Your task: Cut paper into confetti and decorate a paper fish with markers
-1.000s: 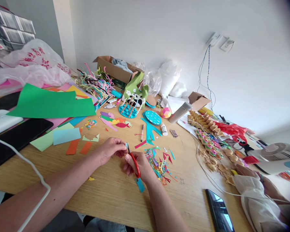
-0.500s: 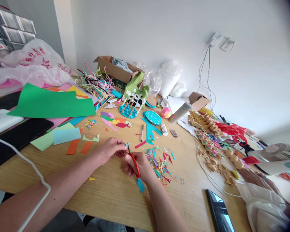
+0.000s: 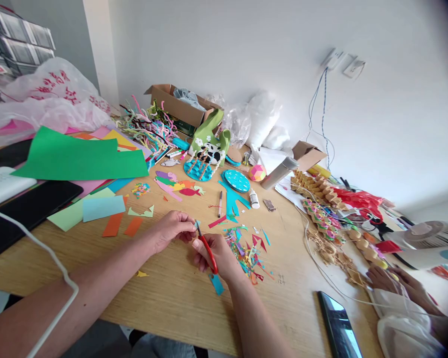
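Observation:
My right hand (image 3: 215,254) is closed round red-handled scissors (image 3: 208,248), whose blades point up and left towards my left hand. My left hand (image 3: 170,228) pinches a small piece of paper at the blade tips; the piece is too small to name by colour. Both hands hover just above the wooden table (image 3: 179,298) near its front. A blue paper scrap (image 3: 216,284) lies under my right wrist. A heap of colourful paper offcuts (image 3: 246,251) lies just right of my right hand.
Coloured paper sheets (image 3: 80,161) and a black tablet (image 3: 26,209) lie at the left. Paper craft figures (image 3: 209,154), a glue bottle (image 3: 253,199) and a pen (image 3: 220,204) sit behind. A phone (image 3: 339,328) lies front right. Another person's hands (image 3: 392,281) work at the far right.
My hands have stayed almost in place, with the scissors shifting slightly. The other person's hands at the right have moved back towards the cardboard pieces.

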The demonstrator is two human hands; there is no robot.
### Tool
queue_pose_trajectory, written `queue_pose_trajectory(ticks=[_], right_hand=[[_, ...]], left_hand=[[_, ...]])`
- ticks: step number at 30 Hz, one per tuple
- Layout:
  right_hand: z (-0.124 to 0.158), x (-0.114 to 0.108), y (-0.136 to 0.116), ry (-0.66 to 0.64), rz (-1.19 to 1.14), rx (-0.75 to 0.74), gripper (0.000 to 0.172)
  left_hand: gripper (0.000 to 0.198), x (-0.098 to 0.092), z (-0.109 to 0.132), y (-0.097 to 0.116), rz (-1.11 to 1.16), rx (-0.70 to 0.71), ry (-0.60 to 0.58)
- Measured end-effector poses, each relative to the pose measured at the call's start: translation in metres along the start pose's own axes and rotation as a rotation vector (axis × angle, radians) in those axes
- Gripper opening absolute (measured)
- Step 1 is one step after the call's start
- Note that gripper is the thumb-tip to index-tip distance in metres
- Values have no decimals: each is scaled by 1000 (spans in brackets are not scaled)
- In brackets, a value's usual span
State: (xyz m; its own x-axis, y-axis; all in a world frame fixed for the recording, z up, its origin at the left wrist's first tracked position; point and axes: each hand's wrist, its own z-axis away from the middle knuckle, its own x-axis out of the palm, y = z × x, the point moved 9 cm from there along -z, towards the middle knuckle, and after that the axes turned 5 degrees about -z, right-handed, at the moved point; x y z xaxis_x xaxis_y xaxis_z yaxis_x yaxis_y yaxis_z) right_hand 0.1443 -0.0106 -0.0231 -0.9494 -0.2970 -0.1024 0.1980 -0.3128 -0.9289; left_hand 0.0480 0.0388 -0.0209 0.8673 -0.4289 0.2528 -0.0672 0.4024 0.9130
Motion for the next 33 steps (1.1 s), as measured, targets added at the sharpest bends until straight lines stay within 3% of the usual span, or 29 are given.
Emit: queue_pose_trajectory(ticks=[33], right_hand=[[1,-2,0,2,7,20,62]], left_hand=[[15,1,0,-1,-20,12,-24]])
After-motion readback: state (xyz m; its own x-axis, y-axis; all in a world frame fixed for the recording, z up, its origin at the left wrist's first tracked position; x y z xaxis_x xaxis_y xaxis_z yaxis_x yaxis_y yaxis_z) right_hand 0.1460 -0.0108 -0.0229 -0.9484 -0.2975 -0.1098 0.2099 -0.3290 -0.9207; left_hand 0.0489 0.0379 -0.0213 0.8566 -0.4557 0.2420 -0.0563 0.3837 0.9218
